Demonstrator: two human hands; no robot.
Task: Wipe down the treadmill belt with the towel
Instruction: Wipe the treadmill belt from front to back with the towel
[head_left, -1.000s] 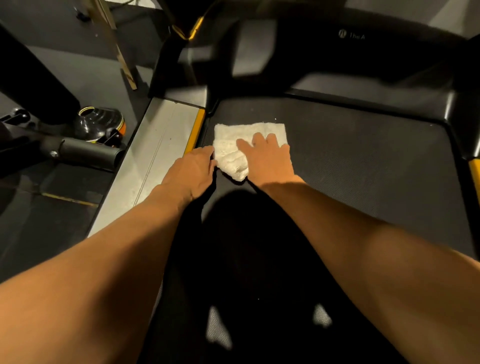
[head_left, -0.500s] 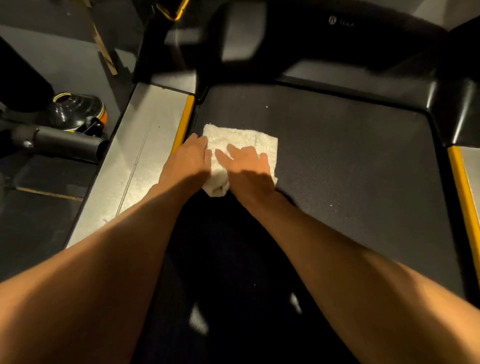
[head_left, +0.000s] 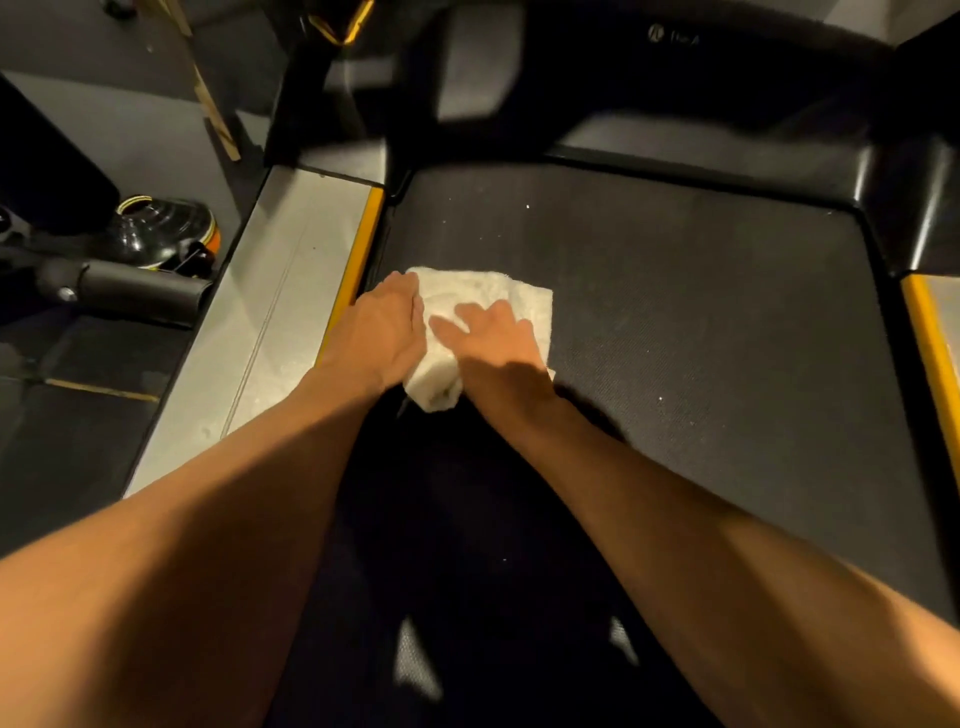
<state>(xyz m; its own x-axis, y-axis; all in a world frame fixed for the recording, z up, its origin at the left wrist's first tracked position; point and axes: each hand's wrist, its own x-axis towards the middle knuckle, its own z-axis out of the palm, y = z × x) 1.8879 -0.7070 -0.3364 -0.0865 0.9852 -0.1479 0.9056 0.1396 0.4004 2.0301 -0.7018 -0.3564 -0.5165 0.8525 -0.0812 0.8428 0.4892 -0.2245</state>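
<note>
Towel (head_left: 483, 296) under my hands: cream-white, nubbly weave. Belt (head_left: 675, 322): dark charcoal, fine dotted texture, a few pale specks toward 12 o'clock. Side rail (head_left: 280, 312) at 9 o'clock: silver-grey, edged with a yellow strip (head_left: 353, 270). Second yellow strip (head_left: 930, 338) at 3 o'clock. Motor cover (head_left: 727, 62) at 12 o'clock: black, faint grey logo.

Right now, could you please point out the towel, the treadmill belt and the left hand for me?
towel (head_left: 524, 299): head view, on its bare far right corner.
treadmill belt (head_left: 701, 322): head view, on bare belt right of the towel.
left hand (head_left: 376, 332): head view, on the back of the hand.
</note>
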